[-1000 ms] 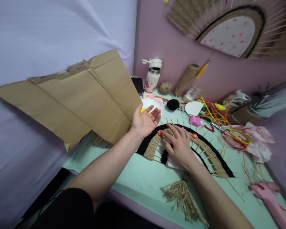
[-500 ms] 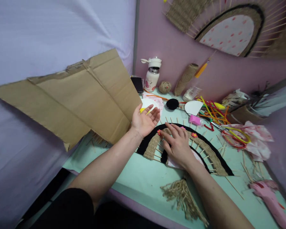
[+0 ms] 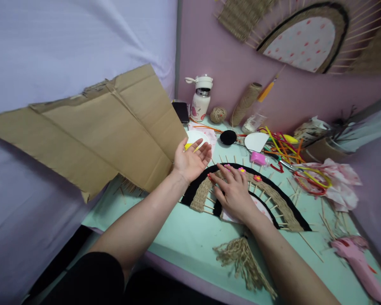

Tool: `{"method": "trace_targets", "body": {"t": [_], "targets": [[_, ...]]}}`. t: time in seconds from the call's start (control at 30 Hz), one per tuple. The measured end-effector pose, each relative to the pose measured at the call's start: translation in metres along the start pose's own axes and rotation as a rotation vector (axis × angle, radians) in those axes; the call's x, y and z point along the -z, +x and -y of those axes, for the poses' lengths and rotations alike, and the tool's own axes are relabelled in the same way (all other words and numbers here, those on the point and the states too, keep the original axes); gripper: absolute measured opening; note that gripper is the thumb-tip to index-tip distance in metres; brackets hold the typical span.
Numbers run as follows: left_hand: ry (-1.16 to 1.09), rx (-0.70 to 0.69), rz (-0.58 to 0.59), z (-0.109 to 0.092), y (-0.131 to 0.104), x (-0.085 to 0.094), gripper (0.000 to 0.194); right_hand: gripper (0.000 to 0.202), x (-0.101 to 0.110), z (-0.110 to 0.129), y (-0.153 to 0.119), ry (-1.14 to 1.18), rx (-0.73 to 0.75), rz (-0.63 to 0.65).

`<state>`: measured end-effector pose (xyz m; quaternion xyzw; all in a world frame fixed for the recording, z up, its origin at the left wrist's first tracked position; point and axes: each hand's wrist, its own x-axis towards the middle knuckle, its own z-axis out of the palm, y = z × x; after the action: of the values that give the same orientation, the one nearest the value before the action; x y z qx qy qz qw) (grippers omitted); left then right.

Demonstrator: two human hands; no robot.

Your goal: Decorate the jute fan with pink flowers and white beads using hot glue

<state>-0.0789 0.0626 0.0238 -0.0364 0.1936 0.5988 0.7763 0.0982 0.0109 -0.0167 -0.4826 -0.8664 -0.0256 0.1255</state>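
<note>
My left hand (image 3: 192, 161) is palm up with its fingers spread and nothing in it, between the cardboard sheet (image 3: 120, 135) and a woven half-round craft piece (image 3: 200, 197). The piece lies on the table, with black and tan jute bands woven over thin wooden sticks. Across its upper left part rests my right hand (image 3: 233, 190), palm down, fingers stretched out. Its index fingertip touches a small red flower (image 3: 209, 175) on the jute band. A pink flower (image 3: 241, 170) and another red flower (image 3: 257, 178) sit further right on the band. A jute tassel (image 3: 244, 262) hangs toward the near edge.
A pink glue gun (image 3: 358, 262) lies at the right. Scissors (image 3: 292, 166), pipe cleaners (image 3: 281, 148) and a pink packet (image 3: 258, 158) are behind the piece. Farther back stand a white bottle (image 3: 201, 101), a twine ball (image 3: 218, 115) and a twine spool (image 3: 246, 103).
The view has shifted slightly. Both hands keep nearly the same place, and the right hand's fingers have shifted a little over the flowers.
</note>
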Motion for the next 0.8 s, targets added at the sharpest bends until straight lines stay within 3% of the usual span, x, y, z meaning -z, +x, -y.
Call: {"method": "trace_targets", "body": {"t": [0.8], "targets": [[0.151,-0.049,-0.003,-0.0012,0.0069,0.0005,0.038,0.041,-0.0009,-0.0034,0.0004,0.121,-0.02,-0.002]]}}
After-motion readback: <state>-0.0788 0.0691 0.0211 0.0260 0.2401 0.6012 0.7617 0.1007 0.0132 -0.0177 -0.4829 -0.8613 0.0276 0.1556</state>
